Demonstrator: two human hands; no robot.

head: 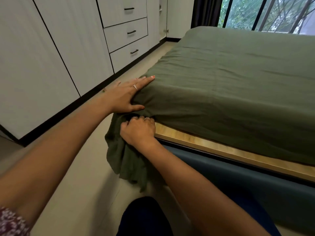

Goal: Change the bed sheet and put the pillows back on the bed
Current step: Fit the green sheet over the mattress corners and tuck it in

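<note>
Olive-green sheet (230, 86) covers the mattress; slack bunches at the bed's near-left corner. Left hand (126, 96) presses flat there, right hand (138, 130) clamps the bunch. Soft, light, drapey, probably slips; grab gathered fabric near the corner.
</note>
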